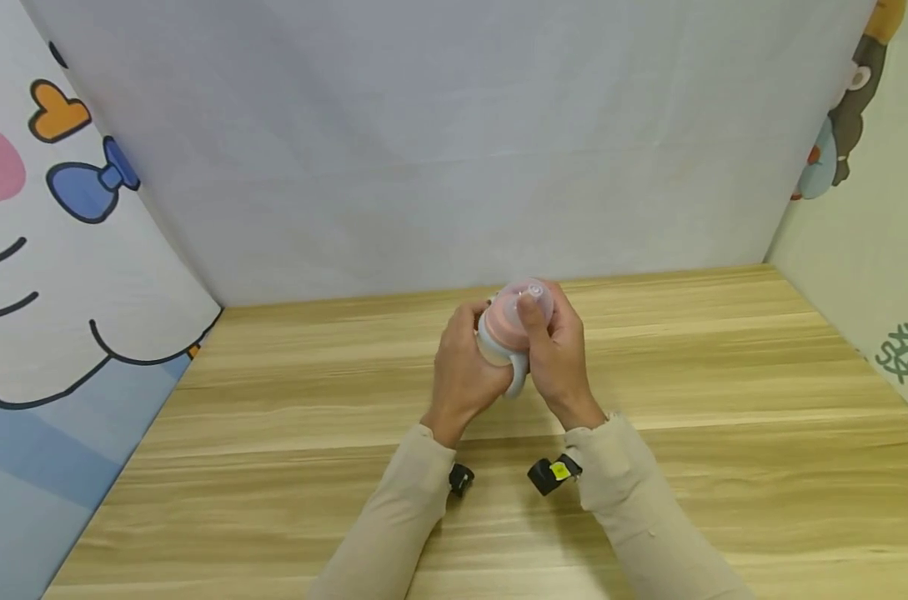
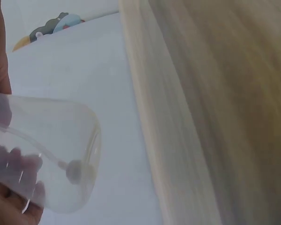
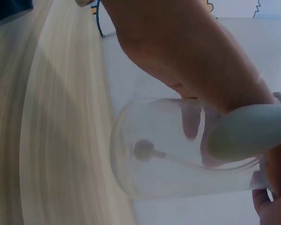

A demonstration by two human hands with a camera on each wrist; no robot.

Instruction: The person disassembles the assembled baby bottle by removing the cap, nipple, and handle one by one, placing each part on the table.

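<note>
The sippy cup (image 1: pixel 502 335) is held above the worktop (image 1: pixel 311 433), the left hand (image 1: pixel 461 367) curling its fingers round the cup's left side, the right hand (image 1: pixel 562 354) gripping its right with the thumb on the clear cap (image 1: pixel 510 293). Handling that cap seems the step in hand; the next move calls for a steady cup. The cup shows no readable label; green writing (image 1: pixel 904 350) to its right is too small to read surely.

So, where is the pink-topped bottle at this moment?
In the head view, the bottle is slightly right of centre, held between the left hand and right hand, above the wooden table.
</note>
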